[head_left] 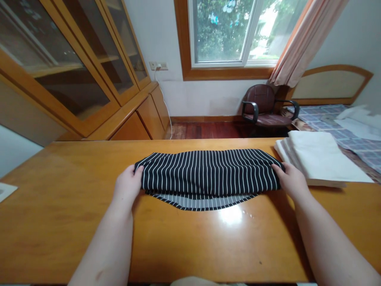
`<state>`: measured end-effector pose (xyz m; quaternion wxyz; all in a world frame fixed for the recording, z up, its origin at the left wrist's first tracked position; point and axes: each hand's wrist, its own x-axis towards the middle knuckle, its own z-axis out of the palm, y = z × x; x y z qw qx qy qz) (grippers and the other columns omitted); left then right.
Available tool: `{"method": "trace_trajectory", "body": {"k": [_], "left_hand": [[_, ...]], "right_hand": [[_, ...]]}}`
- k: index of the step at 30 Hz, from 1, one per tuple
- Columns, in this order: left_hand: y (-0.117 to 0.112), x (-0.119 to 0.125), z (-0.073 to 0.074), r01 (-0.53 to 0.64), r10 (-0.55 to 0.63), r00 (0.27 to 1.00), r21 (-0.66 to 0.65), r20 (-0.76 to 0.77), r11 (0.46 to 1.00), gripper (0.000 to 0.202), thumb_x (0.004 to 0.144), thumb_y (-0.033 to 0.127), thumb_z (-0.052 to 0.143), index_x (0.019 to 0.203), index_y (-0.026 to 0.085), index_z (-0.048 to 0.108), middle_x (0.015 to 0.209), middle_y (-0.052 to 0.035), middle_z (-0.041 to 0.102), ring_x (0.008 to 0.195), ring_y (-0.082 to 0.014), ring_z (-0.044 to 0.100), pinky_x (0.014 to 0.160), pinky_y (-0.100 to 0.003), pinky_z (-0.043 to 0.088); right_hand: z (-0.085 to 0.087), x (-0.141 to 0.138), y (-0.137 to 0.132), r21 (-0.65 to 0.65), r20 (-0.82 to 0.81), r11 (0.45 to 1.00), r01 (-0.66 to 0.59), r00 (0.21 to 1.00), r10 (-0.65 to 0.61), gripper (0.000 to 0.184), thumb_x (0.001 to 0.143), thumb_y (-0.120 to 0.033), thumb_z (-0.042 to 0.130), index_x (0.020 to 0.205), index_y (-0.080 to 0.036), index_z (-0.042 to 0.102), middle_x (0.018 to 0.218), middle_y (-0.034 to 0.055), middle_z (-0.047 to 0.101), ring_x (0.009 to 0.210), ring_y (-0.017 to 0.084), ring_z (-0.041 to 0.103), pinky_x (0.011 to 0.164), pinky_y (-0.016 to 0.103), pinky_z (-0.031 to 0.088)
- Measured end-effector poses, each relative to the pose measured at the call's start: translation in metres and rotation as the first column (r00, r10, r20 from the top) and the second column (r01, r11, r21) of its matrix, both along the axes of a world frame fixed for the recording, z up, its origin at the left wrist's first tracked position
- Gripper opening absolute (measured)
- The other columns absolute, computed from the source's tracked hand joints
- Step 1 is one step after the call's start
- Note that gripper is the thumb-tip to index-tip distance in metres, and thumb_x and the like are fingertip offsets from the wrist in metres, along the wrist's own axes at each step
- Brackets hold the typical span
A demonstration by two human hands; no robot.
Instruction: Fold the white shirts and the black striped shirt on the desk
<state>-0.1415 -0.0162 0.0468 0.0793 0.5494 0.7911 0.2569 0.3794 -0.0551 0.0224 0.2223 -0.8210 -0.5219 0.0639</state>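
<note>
A black garment with white stripes (pixel 208 171) is stretched sideways over the wooden table (pixel 184 246), folded into a wide band. Its curved lower edge hangs out below the fold and shows a greyish inner side. My left hand (pixel 128 184) pinches the left end, thumb on top. At the opposite end, my right hand (pixel 293 180) grips the cloth the same way. The fingers under the fabric are hidden on both sides. Which kind of garment it is, I cannot tell.
A stack of folded white cloth (pixel 315 155) lies at the table's right back. Beyond stand a brown armchair (pixel 262 105), a bed (pixel 357 135) and a glass-door cabinet (pixel 98 51). A sheet of paper (pixel 6 191) lies at the left edge.
</note>
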Motion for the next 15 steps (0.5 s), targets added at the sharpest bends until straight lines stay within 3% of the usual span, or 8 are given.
{"method": "trace_trajectory", "body": {"k": [4, 9, 11, 15], "left_hand": [[-0.004, -0.016, 0.003, 0.067, -0.047, 0.976, -0.087, 0.213, 0.994, 0.033, 0.074, 0.049, 0.050, 0.080, 0.020, 0.065, 0.080, -0.0078, 0.071, 0.079, -0.0282, 0.065, 0.071, -0.036, 0.049], [-0.016, -0.019, 0.007, 0.269, -0.144, 0.854, -0.186, 0.500, 0.945, 0.047, 0.064, 0.057, 0.062, 0.091, 0.018, 0.065, 0.096, -0.0076, 0.071, 0.091, -0.0265, 0.065, 0.081, -0.035, 0.051], [-0.020, -0.017, 0.005, 0.367, -0.172, 0.827, -0.284, 0.535, 0.886, 0.050, 0.059, 0.056, 0.067, 0.090, 0.017, 0.065, 0.097, -0.0080, 0.071, 0.093, -0.0276, 0.065, 0.084, -0.037, 0.050], [-0.028, -0.016, -0.005, 0.547, -0.168, 0.749, -0.456, 0.641, 0.702, 0.046, 0.052, 0.044, 0.076, 0.089, 0.019, 0.065, 0.096, -0.0067, 0.072, 0.095, -0.0289, 0.065, 0.085, -0.038, 0.051]], "right_hand": [[0.005, 0.009, -0.004, -0.037, -0.143, 0.999, -0.002, 0.990, -0.004, 0.039, 0.075, -0.058, 0.046, 0.074, -0.021, 0.058, 0.068, 0.0057, 0.062, 0.066, 0.024, 0.057, 0.061, 0.033, 0.039], [0.010, 0.014, -0.007, -0.159, -0.167, 0.986, -0.049, 0.986, 0.022, 0.041, 0.073, -0.059, 0.049, 0.071, -0.019, 0.060, 0.063, 0.0053, 0.062, 0.061, 0.022, 0.057, 0.057, 0.032, 0.038], [0.009, 0.016, -0.007, -0.207, -0.129, 0.976, -0.066, 0.991, 0.040, 0.041, 0.074, -0.057, 0.049, 0.071, -0.018, 0.061, 0.064, 0.0061, 0.063, 0.061, 0.022, 0.058, 0.057, 0.032, 0.039], [-0.004, 0.024, -0.006, -0.309, -0.134, 0.937, -0.162, 0.983, 0.126, 0.038, 0.074, -0.053, 0.052, 0.072, -0.017, 0.063, 0.068, 0.0077, 0.066, 0.067, 0.024, 0.062, 0.061, 0.032, 0.044]]}}
